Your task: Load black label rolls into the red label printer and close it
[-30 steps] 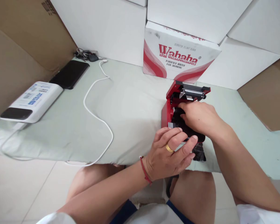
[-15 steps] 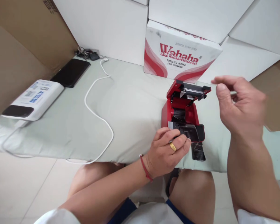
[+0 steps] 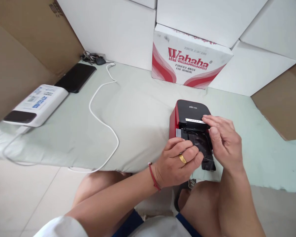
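Observation:
A small red-and-black label printer (image 3: 191, 112) stands on the cloth near its front edge, its black lid lowered. From its front slot a shiny black film strip (image 3: 206, 149) comes out and hangs over the front. My left hand (image 3: 180, 161), with a gold ring, has its fingers curled around the printer's front edge beside the strip; the fingertips are partly hidden. My right hand (image 3: 225, 141) lies with stretched fingers on the lid's right front corner, its thumb near the front opening.
Behind the printer a Wahaha carton (image 3: 189, 61) leans against white boxes (image 3: 108, 29). At left lie a white power bank (image 3: 39, 102), a black phone (image 3: 76, 77), keys (image 3: 93, 58) and a white cable (image 3: 101, 115). Brown cardboard (image 3: 283, 102) borders the right side.
The printer's raised lid has come down. My right hand has moved left and down from the air onto the lid. My left hand stays at the printer's front.

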`<state>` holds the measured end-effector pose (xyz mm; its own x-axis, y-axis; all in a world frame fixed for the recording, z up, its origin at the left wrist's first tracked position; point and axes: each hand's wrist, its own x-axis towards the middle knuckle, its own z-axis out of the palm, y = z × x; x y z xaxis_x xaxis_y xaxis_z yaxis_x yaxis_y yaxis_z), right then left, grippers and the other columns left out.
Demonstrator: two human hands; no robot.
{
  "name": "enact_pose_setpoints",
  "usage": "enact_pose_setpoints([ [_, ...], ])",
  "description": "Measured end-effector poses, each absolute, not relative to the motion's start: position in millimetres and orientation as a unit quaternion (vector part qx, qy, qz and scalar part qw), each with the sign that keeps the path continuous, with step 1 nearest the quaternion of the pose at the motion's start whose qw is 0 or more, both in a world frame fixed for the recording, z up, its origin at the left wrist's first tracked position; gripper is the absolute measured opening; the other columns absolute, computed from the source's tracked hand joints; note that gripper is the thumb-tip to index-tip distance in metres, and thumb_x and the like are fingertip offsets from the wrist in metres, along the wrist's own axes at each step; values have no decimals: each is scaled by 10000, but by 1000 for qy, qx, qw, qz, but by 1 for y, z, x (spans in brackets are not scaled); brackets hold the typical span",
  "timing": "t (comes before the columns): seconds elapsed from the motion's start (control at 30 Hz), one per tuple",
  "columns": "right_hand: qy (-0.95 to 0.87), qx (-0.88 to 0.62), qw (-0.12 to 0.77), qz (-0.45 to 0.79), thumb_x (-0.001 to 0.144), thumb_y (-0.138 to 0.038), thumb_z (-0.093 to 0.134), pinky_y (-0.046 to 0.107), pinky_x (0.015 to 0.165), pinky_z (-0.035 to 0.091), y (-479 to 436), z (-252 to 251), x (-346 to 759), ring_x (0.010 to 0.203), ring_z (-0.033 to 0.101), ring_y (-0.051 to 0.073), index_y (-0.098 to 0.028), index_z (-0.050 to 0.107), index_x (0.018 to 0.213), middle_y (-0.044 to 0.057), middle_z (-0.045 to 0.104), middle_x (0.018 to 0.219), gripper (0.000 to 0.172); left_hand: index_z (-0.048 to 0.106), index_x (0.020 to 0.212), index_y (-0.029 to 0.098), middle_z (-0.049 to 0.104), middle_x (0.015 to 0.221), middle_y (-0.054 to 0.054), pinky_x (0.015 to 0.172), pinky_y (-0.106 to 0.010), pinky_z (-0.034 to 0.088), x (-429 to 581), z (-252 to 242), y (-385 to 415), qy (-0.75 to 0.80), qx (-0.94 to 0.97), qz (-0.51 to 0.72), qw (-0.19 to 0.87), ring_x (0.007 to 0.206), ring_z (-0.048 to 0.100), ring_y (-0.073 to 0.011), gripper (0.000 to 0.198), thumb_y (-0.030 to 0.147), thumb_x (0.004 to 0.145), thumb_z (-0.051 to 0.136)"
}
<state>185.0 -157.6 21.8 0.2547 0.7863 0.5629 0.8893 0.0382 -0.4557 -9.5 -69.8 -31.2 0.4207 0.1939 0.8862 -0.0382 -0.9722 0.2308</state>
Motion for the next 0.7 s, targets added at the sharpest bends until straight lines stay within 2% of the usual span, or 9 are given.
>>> enact_pose_setpoints([
  [0.1, -615, -668, 413, -70, 1210, -398, 531, 642, 1298, 545, -167, -2, 184, 1478, 754, 338, -326, 831, 1494, 91, 856, 1501, 419, 773, 1204, 276, 891, 1053, -48, 1099, -398, 589, -6, -31, -68, 43, 840, 520, 150, 1115, 817, -231, 241, 148, 1044, 647],
  [0.2, -603, -652, 453, -81, 1208, -335, 510, 682, 1315, 528, -171, -21, 181, 1504, 740, 342, -331, 818, 1518, 87, 858, 1494, 437, 730, 1355, 235, 887, 1132, -94, 1061, -422, 605, -6, -27, -61, 35, 817, 530, 223, 1141, 810, -268, 287, 236, 1074, 670],
  [0.27, -596, -647, 468, -85, 1201, -303, 524, 694, 1321, 518, -171, -27, 178, 1508, 735, 342, -331, 820, 1513, 87, 859, 1490, 431, 712, 1398, 239, 877, 1238, -114, 1122, -427, 598, -9, -22, -53, 59, 797, 537, 268, 1213, 803, -279, 321, 248, 1078, 690],
  [0.4, -587, -649, 476, -87, 1200, -299, 515, 707, 1303, 533, -169, -27, 174, 1489, 746, 354, -334, 835, 1487, 85, 868, 1468, 432, 747, 1365, 276, 816, 1434, -116, 1254, -471, 533, -9, -17, -28, 280, 676, 488, 475, 1403, 725, -301, 278, 365, 1118, 655],
  [0.47, -584, -652, 477, -85, 1198, -301, 513, 707, 1300, 540, -169, -26, 174, 1491, 745, 357, -339, 834, 1490, 80, 868, 1469, 435, 742, 1414, 298, 712, 1643, -89, 1340, -484, 472, -4, -19, -16, 314, 581, 440, 608, 1586, 622, -320, 419, 393, 1007, 766],
  [0.53, -582, -652, 478, -82, 1196, -296, 514, 706, 1299, 544, -169, -25, 174, 1489, 747, 354, -345, 833, 1492, 76, 868, 1467, 437, 745, 1412, 314, 666, 1727, -56, 1397, -481, 424, 2, -22, -7, 303, 496, 404, 706, 1703, 525, -322, 533, 342, 888, 833],
  [0.6, -584, -653, 476, -81, 1197, -293, 509, 708, 1290, 555, -169, -24, 174, 1482, 752, 353, -344, 833, 1487, 78, 871, 1459, 438, 754, 1406, 315, 669, 1738, -49, 1418, -478, 414, 8, -24, -2, 265, 454, 390, 756, 1734, 503, -322, 571, 341, 848, 867],
  [0.7, -586, -655, 470, -77, 1203, -293, 497, 702, 1278, 571, -170, -24, 174, 1486, 752, 348, -340, 834, 1479, 81, 873, 1453, 439, 761, 1427, 314, 673, 1746, -58, 1415, -500, 452, 14, -22, -1, 219, 452, 388, 773, 1711, 546, -341, 599, 362, 848, 906],
])
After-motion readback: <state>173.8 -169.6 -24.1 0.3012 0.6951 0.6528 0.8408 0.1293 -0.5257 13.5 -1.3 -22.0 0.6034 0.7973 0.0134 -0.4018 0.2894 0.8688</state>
